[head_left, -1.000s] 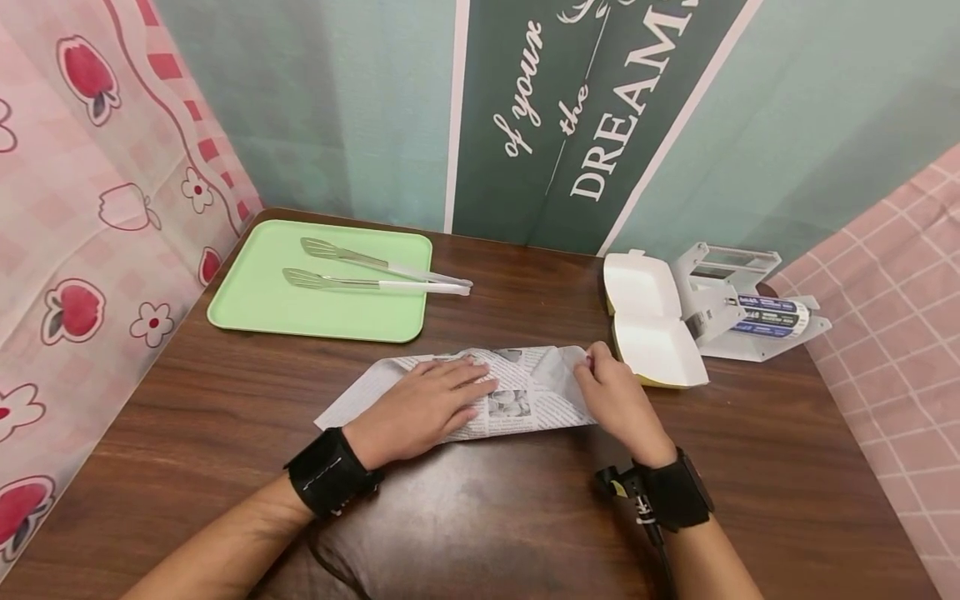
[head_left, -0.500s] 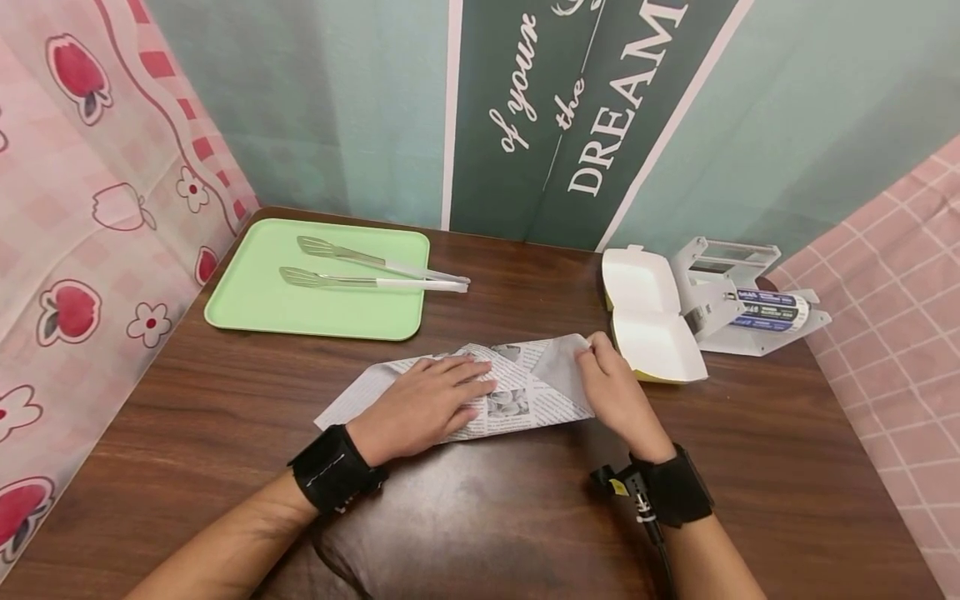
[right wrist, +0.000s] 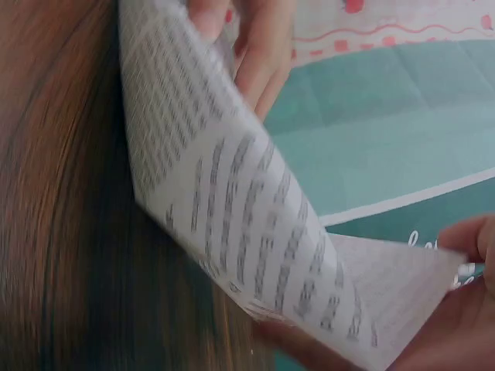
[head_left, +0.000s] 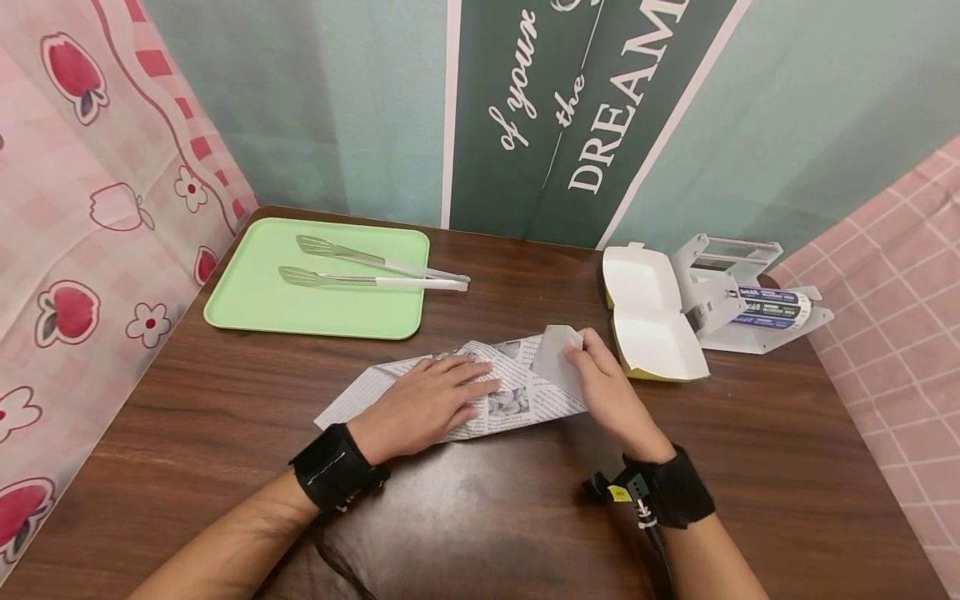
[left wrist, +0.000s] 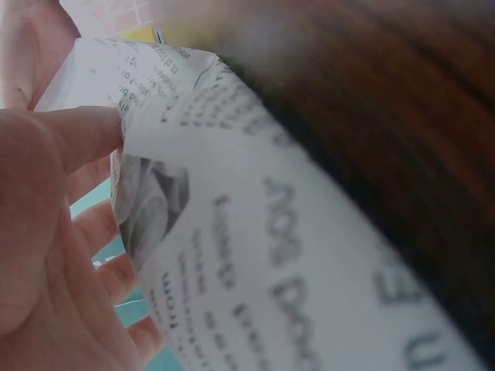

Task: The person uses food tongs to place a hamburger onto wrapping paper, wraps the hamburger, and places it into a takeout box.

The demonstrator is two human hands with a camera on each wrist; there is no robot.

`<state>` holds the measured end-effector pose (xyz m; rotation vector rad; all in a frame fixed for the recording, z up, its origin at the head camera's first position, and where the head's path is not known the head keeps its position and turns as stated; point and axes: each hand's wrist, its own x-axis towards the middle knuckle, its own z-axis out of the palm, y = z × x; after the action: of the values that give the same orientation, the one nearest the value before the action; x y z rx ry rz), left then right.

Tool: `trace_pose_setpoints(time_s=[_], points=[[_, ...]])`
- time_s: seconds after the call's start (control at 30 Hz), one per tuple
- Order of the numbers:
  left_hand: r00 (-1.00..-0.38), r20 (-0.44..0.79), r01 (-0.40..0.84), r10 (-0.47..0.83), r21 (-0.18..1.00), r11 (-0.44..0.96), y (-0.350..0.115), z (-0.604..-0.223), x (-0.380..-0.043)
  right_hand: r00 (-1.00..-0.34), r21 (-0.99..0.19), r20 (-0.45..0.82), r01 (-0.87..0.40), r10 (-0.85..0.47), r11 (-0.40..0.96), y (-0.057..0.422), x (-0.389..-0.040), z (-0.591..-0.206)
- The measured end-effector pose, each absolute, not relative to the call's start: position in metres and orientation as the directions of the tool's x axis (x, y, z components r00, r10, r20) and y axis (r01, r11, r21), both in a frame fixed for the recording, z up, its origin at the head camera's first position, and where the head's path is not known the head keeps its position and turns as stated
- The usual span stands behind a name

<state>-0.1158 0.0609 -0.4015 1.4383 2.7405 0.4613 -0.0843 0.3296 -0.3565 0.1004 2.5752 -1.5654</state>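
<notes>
A sheet of newsprint-patterned wrapping paper (head_left: 508, 403) lies folded into a long packet at the middle of the table; whatever may be inside is hidden. On its left half rests my left hand (head_left: 420, 408), palm down with fingers stretched over the top. My right hand (head_left: 613, 398) pinches the packet's right end, where a plain pale flap (head_left: 555, 354) is turned up and inward. The right wrist view shows the paper's pointed corner (right wrist: 421, 282) between thumb and fingers. In the left wrist view the printed side (left wrist: 224, 209) bulges beside the left thumb.
A green tray (head_left: 247, 300) at the back left carries two tongs-like slotted utensils (head_left: 337, 282), handles overhanging its right edge. An open white-and-yellow takeaway box (head_left: 656, 342) stands close beyond my right hand. Behind it is a white dispenser (head_left: 723, 329) with blue rolls or batteries (head_left: 772, 308).
My right hand has lifted the packet's right end and turned its flap up and inward, to the left. My left hand has stayed on the paper.
</notes>
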Motion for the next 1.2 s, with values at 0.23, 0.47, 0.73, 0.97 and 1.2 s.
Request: trace_pose_setpoints(time_s=[0.23, 0.47, 0.73, 0.97, 1.2], points=[[-0.556, 0.128, 0.819, 0.821, 0.253, 0.515, 0.061, -0.401, -0.114, -0.945, -0.937, -0.226, 0.144, -0.237, 0.319, 0.331, -0.079, -0.353], [-0.55, 0.098, 0.816, 0.83, 0.277, 0.508, 0.061, -0.402, -0.115, -0.874, -0.977, -0.195, 0.211, -0.445, 0.012, 0.341, -0.084, -0.352], [-0.535, 0.071, 0.817, 0.842, 0.298, 0.494, 0.059, -0.402, -0.118, -0.857, -0.988, -0.155, 0.139, -0.491, 0.068, 0.352, -0.09, -0.373], [-0.527, 0.061, 0.817, 0.848, 0.311, 0.485, 0.058, -0.402, -0.119, -0.871, -0.965, -0.183, 0.07, -0.457, 0.253, 0.341, -0.091, -0.383], [-0.514, 0.085, 0.831, 0.853, 0.293, 0.472, 0.059, -0.402, -0.12, -0.819, -0.954, -0.247, 0.112, -0.518, 0.278, 0.321, -0.087, -0.389]])
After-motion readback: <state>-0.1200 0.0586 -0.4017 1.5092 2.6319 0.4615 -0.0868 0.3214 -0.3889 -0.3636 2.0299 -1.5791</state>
